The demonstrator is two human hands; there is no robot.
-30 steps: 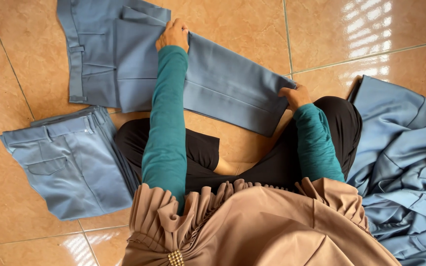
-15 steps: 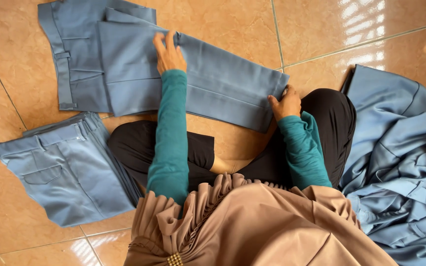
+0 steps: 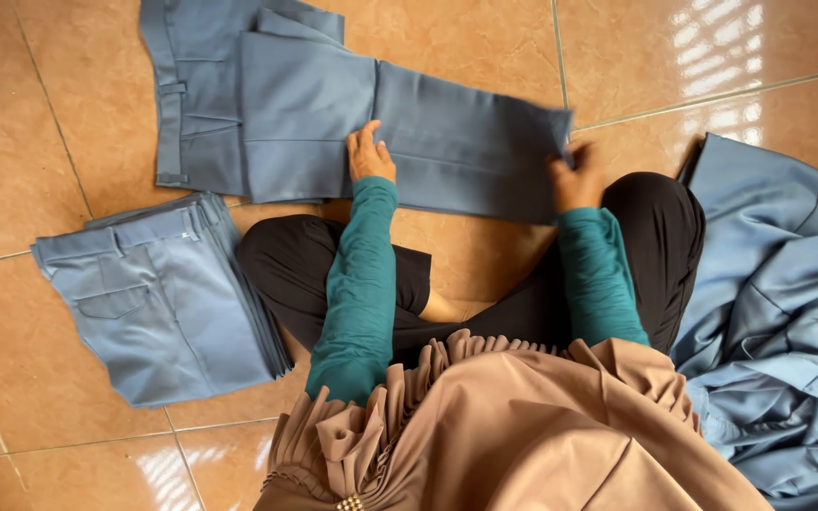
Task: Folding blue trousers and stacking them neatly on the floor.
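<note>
Floor: tan glazed tiles (image 3: pixel 68 95) lay under you, with pale grout lines and window glare at the far right corner.
Trousers: blue-grey trousers (image 3: pixel 333 104) lay flat on the tiles just beyond your crossed legs, waistband to the left, the legs folded over and running right.
Left hand: your left hand (image 3: pixel 371 156) rested palm down on the trousers near their middle, fingers (image 3: pixel 367 137) stretched out flat and close together, pressing the cloth, gripping nothing.
Right hand: your right hand (image 3: pixel 577 178) sat at the trousers' right end, at the hem; its fingers curled closed on the hem edge, though blur hid the exact hold.
Stack: a folded stack (image 3: pixel 158 293) of the same blue cloth lay to the near left of the trousers, apart from them, beside your left knee.
Heap: a loose heap (image 3: pixel 778 312) of blue cloth lay right of the trousers, against your right leg.
Sleeves: teal sleeves (image 3: pixel 357 274) covered both your arms.
</note>
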